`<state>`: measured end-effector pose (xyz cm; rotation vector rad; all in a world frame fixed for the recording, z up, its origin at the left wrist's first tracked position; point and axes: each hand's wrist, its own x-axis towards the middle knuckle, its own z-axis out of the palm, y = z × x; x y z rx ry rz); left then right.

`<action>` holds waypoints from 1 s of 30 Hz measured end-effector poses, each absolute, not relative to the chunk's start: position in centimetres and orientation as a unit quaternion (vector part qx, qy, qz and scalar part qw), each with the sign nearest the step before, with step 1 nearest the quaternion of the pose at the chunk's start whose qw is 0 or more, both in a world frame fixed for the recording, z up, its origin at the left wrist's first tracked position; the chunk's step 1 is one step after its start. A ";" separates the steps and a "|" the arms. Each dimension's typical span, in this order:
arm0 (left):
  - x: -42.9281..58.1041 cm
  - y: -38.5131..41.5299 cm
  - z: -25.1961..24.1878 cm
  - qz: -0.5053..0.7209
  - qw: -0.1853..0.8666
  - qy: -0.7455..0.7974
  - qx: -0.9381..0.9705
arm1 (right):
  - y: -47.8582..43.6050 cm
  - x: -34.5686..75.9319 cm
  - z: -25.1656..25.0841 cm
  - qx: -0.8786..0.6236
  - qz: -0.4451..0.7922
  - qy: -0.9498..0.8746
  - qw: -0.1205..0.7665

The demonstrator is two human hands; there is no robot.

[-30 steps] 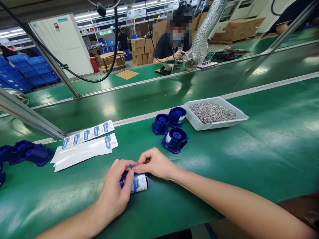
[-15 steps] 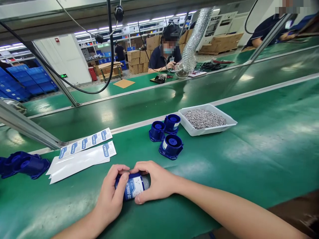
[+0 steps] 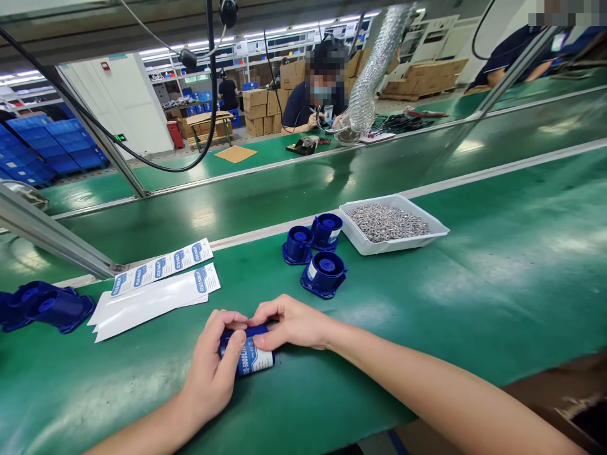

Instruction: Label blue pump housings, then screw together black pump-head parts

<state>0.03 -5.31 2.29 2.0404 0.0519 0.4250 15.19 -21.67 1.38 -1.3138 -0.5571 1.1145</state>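
Observation:
A blue plastic housing (image 3: 257,330) lies on its side on the green bench, with a blue-and-white label (image 3: 260,360) reading "5000L/H" on its near face. Around its left end my left hand (image 3: 213,366) is closed, thumb along the near side. My right hand (image 3: 296,323) is closed on the right part, its thumb pressing on the label and its index finger at the top edge. Sheets of the same labels (image 3: 156,306) lie to the left. Beyond my hands stand three blue housings (image 3: 324,273), at least two of them labelled.
A white tray (image 3: 401,246) full of small metal parts sits at the back right. More blue housings (image 3: 59,308) lie at far left. A metal post (image 3: 52,230) rises on the left, and a black cable (image 3: 187,167) hangs overhead. A co-worker (image 3: 315,104) sits across the line.
My right hand has shifted from gripping the housing's right end to having its thumb on the label's upper part. The left hand keeps its hold.

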 end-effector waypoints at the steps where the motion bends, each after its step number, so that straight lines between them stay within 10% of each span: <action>1: 0.0 -5.2 2.1 0.179 0.508 0.022 0.843 | -21.6 15.2 1.4 -0.576 0.480 -0.244 0.615; 16: 0.2 -5.0 -0.6 0.240 0.571 0.015 0.785 | -21.4 11.2 0.1 -0.685 0.031 -0.583 0.435; 30: 0.0 -4.8 -0.5 0.239 0.550 -0.036 0.799 | -20.6 11.5 1.5 -0.658 0.255 -0.371 0.603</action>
